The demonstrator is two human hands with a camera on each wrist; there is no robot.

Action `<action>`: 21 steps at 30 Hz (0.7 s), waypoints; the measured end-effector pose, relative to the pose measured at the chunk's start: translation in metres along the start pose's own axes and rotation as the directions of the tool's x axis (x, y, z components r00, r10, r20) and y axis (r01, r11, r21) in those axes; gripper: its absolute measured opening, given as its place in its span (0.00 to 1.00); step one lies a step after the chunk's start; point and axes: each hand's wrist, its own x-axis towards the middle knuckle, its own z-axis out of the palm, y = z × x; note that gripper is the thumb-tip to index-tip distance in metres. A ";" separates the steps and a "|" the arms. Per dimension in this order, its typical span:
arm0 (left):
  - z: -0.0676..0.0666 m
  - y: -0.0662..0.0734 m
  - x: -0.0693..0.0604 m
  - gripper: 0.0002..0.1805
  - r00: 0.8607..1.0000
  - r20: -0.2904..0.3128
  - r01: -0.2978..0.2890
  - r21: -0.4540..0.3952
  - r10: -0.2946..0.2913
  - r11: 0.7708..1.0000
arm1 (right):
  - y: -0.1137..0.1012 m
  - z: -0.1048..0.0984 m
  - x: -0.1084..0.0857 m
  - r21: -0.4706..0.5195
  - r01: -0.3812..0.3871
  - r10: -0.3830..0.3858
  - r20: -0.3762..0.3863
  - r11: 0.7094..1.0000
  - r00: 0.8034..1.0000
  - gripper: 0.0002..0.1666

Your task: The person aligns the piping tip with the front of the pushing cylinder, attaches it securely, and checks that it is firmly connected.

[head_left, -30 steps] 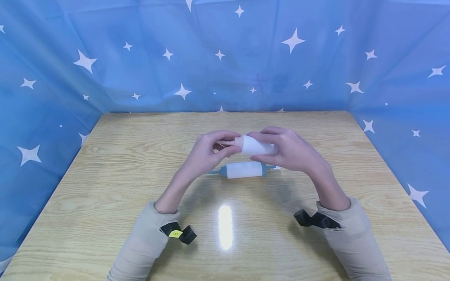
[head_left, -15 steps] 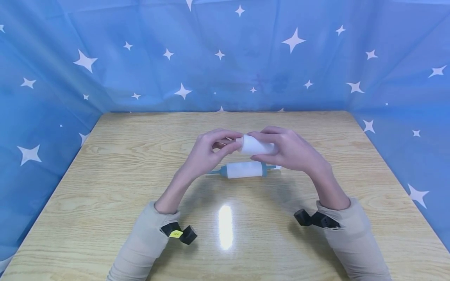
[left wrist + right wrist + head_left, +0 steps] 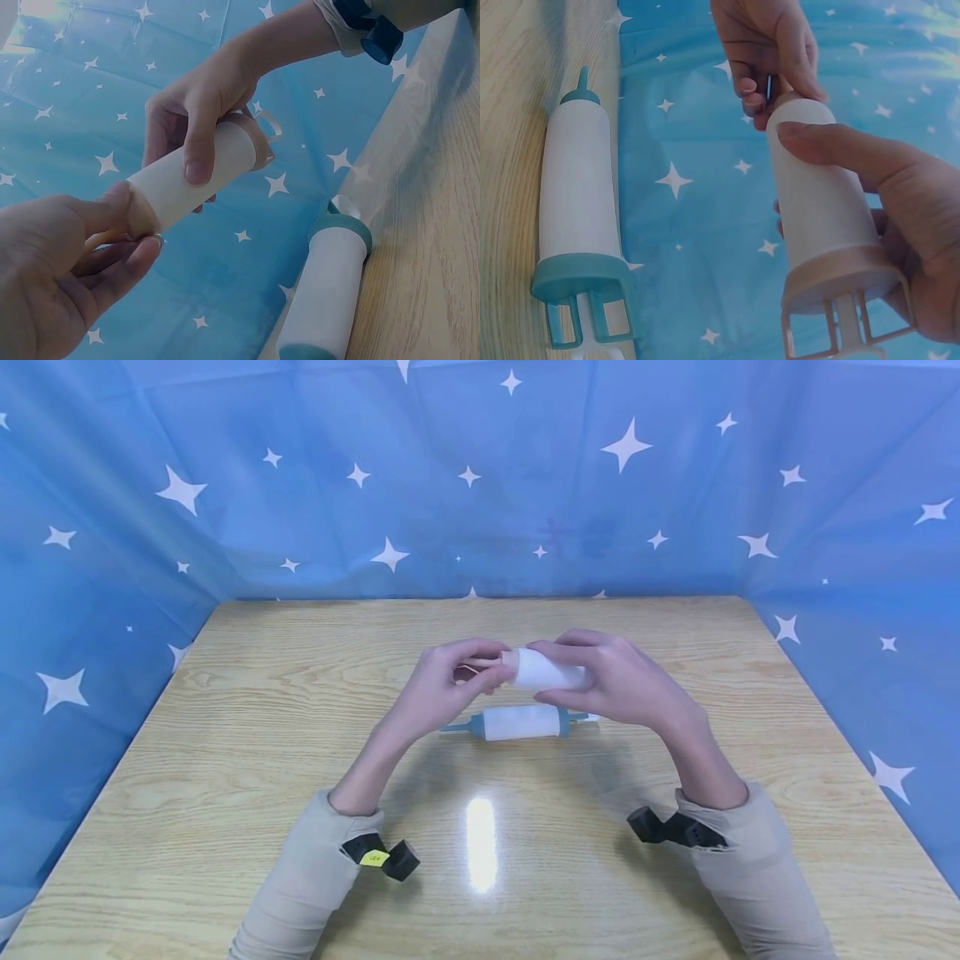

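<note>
A thick syringe with a white barrel (image 3: pixel 547 670), a pinkish-beige nozzle cap (image 3: pixel 510 665) and a looped handle (image 3: pixel 847 322) at its other end is held above the table. My right hand (image 3: pixel 626 677) wraps round the barrel, thumb on its near side in the right wrist view. My left hand (image 3: pixel 450 685) pinches the nozzle cap between thumb and fingers; in the head view the thin nozzle (image 3: pixel 480 662) runs back between them. Below the hands, a second syringe (image 3: pixel 521 723) with teal ends lies on its side, touched by neither hand.
The wood-grain table (image 3: pixel 225 760) carries a bright light reflection near its middle. A blue curtain (image 3: pixel 465 510) with white stars encloses the back and sides. Black wrist cameras (image 3: pixel 675 828) sit on both beige sleeves (image 3: pixel 300 877).
The left thumb and fingers have shifted round the cap, covering the nozzle half a second ago and showing it again now. The right hand and the teal-ended syringe stay in place.
</note>
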 end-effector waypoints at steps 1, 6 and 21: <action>0.000 0.000 0.000 0.16 1.000 -0.003 -0.011 0.009 0.011 1.000 | 0.000 0.000 0.000 -0.001 0.000 0.000 0.000 1.000 1.000 0.30; -0.001 0.001 0.000 0.19 0.997 -0.010 -0.075 0.041 0.075 0.996 | 0.001 0.000 0.000 -0.005 0.004 -0.004 0.002 1.000 1.000 0.30; 0.002 0.001 0.000 0.13 0.993 -0.058 -0.102 0.013 0.103 0.995 | 0.002 0.000 0.000 -0.001 -0.009 0.009 0.004 1.000 1.000 0.30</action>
